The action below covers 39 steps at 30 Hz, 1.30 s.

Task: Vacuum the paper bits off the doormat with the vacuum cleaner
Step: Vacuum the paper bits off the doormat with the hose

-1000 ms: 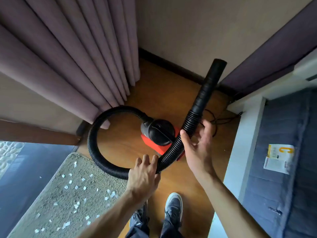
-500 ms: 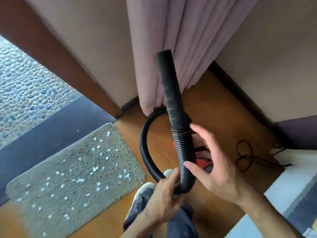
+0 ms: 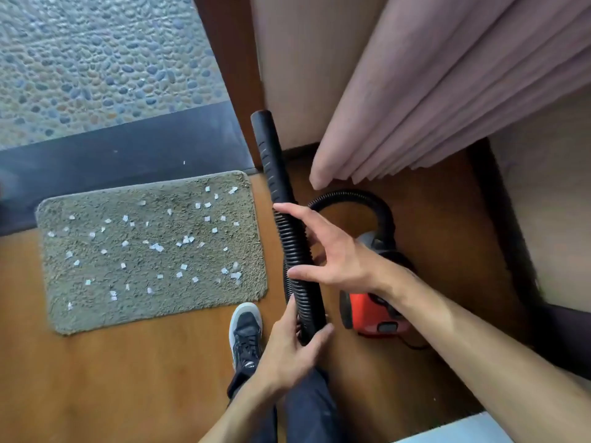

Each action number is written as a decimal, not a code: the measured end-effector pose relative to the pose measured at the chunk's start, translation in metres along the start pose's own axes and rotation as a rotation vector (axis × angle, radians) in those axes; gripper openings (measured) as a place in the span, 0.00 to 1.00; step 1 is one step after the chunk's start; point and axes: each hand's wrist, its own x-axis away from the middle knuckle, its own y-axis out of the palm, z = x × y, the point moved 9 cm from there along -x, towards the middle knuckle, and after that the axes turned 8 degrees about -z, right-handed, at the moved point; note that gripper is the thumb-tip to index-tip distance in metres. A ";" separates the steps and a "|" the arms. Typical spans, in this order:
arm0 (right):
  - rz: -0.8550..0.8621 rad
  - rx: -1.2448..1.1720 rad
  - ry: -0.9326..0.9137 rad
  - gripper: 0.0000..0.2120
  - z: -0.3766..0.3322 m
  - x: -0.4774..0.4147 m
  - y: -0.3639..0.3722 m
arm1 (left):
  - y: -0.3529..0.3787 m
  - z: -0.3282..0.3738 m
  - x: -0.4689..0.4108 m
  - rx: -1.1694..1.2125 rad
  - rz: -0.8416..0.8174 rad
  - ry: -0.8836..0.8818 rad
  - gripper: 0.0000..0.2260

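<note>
A grey-green doormat (image 3: 96,302) lies on the wooden floor at the left, strewn with several white paper bits (image 3: 156,247). The red and black vacuum cleaner (image 3: 367,310) stands on the floor to the right of it. Its black ribbed hose (image 3: 295,251) rises between my hands and ends in a smooth nozzle (image 3: 268,148) that points away from me. My left hand (image 3: 287,350) grips the hose low down. My right hand (image 3: 332,251) is higher, fingers spread around the hose, thumb and forefinger touching it.
A pink curtain (image 3: 431,100) hangs at the upper right, down to the floor beside the vacuum. A dark door sill (image 3: 121,148) and a pebbled surface (image 3: 96,59) lie beyond the mat. My shoe (image 3: 245,330) stands just below the mat's right corner.
The view has swung left, so the whole mat is in sight. The nozzle has swung from the right over toward the mat's side, and my right hand now reaches around the hose.
</note>
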 end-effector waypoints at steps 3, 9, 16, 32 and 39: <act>-0.115 -0.077 0.009 0.41 0.014 -0.035 0.024 | -0.015 -0.009 0.006 0.117 0.093 -0.011 0.20; -0.256 -0.299 0.145 0.38 0.051 -0.088 0.077 | -0.043 -0.036 0.021 0.392 0.255 -0.055 0.28; -0.367 -0.399 0.398 0.32 0.090 -0.115 0.127 | -0.070 -0.058 0.035 0.463 0.293 -0.024 0.45; -0.435 -0.495 0.656 0.23 0.148 -0.132 0.192 | -0.103 -0.117 0.027 0.494 0.175 -0.066 0.40; -0.141 -0.415 0.624 0.28 0.178 -0.123 0.179 | -0.094 -0.150 0.014 0.635 0.130 -0.233 0.34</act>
